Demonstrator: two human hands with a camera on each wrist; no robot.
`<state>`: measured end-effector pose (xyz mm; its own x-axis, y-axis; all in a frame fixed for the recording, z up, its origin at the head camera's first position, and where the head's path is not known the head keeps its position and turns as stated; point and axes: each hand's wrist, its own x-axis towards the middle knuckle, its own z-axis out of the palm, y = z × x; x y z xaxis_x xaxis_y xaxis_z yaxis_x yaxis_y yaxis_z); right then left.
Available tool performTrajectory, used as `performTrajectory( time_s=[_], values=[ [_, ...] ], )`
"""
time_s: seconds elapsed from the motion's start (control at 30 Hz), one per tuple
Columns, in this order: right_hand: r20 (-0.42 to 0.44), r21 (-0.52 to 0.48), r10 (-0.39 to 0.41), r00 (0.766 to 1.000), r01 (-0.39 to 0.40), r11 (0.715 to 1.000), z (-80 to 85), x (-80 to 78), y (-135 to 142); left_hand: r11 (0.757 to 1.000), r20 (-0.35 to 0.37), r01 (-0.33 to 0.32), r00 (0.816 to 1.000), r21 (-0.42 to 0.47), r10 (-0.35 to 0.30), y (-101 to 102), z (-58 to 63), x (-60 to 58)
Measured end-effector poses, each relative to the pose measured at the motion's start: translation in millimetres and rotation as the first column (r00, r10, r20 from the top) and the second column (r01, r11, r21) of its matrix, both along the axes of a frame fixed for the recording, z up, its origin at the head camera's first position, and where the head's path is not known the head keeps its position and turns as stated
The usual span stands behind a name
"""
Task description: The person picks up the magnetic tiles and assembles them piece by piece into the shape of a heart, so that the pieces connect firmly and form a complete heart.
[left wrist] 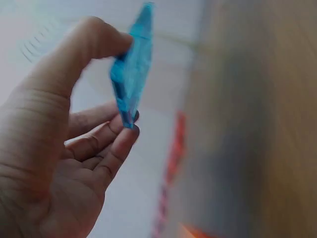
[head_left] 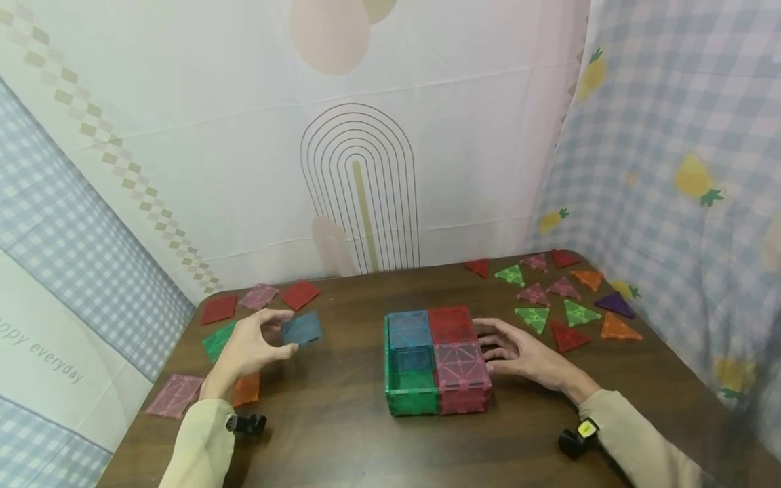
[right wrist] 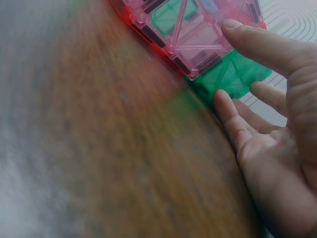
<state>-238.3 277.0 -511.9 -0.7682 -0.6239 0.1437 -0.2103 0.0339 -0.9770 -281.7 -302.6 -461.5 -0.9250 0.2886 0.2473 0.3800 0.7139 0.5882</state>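
Observation:
Between thumb and fingers, my left hand (head_left: 253,344) pinches a blue translucent square magnetic tile (head_left: 303,329). The left wrist view shows this blue tile (left wrist: 133,69) nearly edge-on, raised off the table. A low box of magnetic tiles (head_left: 464,400) stands at the middle of the table. Blue, red and pink squares lie on its top; the near-left quarter is uncovered, with green showing inside. My right hand (head_left: 527,356) rests against the box's right side, fingers spread. In the right wrist view its fingertips touch a green tile (right wrist: 237,74) and the thumb touches the pink tile (right wrist: 203,37).
Loose square tiles lie at the left of the brown table (head_left: 342,440), among them a red square (head_left: 218,309), a pink square (head_left: 175,396) and an orange tile (head_left: 247,390). Several triangles, such as a purple triangle (head_left: 615,304), are spread at the back right. Curtains hang behind.

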Motion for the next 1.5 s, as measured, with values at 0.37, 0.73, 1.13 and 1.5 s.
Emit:
performTrajectory(
  time_s=[0.37,0.73,1.13,1.5],
  values=[
    [-0.004,0.014,-0.012,1.000,0.012,1.000,0.8,-0.9,-0.5,0.892,-0.369,0.432,0.857,0.132,-0.360,121.3,59.1,46.8],
    [0.012,0.007,-0.009,1.000,0.009,1.000,-0.2,1.5,-1.6,0.898,-0.276,0.435,0.873,0.063,-0.403,168.7,26.8,59.3],
    [0.000,0.017,-0.017,1.000,0.017,1.000,-0.2,-0.2,3.2,0.891,-0.204,0.454,0.873,0.005,-0.444,177.6,18.4,61.9],
    [0.047,-0.081,0.056,0.997,-0.052,0.995,-1.9,20.6,-3.9,0.945,-0.010,0.319,0.948,0.073,-0.320,171.2,-11.8,66.1]
  ],
)
